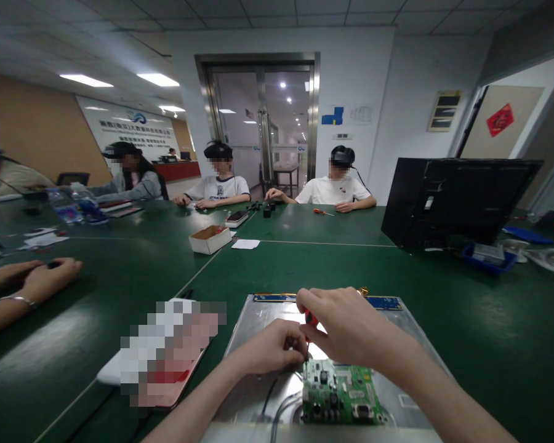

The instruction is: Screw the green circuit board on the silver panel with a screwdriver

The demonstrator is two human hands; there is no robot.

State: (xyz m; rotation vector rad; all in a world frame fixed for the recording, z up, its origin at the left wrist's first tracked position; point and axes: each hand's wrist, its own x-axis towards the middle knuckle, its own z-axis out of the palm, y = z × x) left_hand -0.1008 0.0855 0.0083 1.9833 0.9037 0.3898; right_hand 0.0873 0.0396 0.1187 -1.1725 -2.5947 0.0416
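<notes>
My right hand [348, 320] grips the red handle of a screwdriver [311, 319], which stands roughly upright with its shaft pointing down. The shaft meets the upper left corner of a green circuit board [339, 394]. Close beside that corner, my left hand [277, 347] has its fingers curled and pinched together around the shaft's lower end; what they hold is hidden. The board lies on a silvery metal panel [418, 351], with grey cables [281, 409] at its left. Along the panel's far edge runs a narrow blue circuit strip [384, 302], partly covered by my right hand.
Left of the panel lie a pink phone [180, 375] and a white object [113, 369]. Farther off are a small white box [209, 240], a white paper [245, 244], and a black monitor [452, 200] beside a blue tray [487, 261]. Other people sit around the green table [323, 267].
</notes>
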